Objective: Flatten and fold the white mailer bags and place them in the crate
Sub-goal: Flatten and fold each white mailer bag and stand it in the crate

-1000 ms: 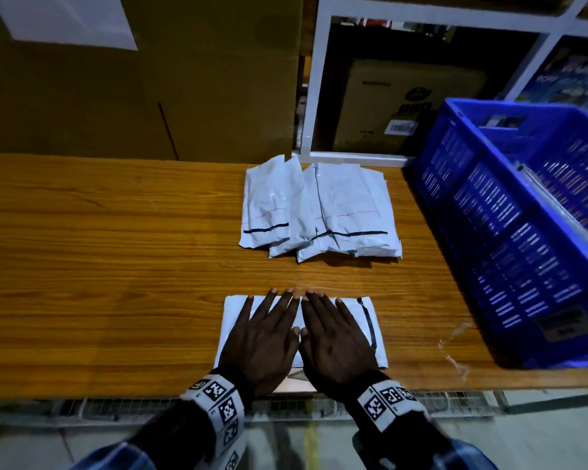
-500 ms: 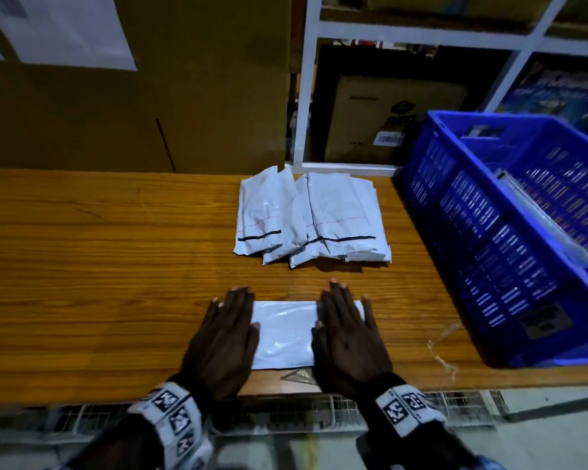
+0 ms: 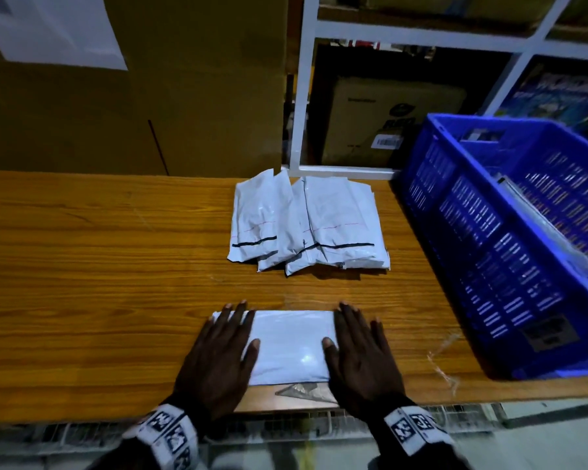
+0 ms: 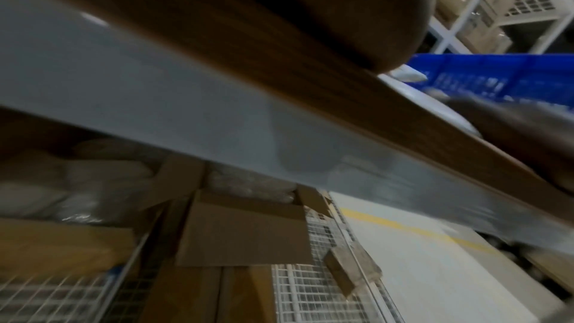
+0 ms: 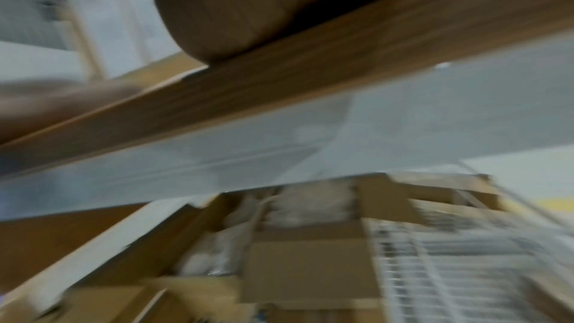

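A white mailer bag (image 3: 291, 346) lies flat near the front edge of the wooden table (image 3: 99, 266). My left hand (image 3: 223, 347) presses flat on its left end, fingers straight. My right hand (image 3: 357, 347) presses flat on its right end the same way. A pile of several white mailer bags (image 3: 306, 222) with black stripes sits farther back, at the table's middle. The blue crate (image 3: 503, 239) stands at the right, with something pale lying inside. Both wrist views are blurred and show only the heel of each hand on the table edge (image 4: 310, 63).
Large cardboard boxes (image 3: 150, 96) stand against the back of the table. A white shelf frame (image 3: 302, 96) with a carton behind it rises at the back right. A scrap of clear tape (image 3: 443, 364) lies near the crate. Cartons and wire mesh (image 4: 310, 291) lie below the table.
My hands started together over the bag's middle and have slid apart to its two ends, smoothing it flat. The pile and crate have not moved.
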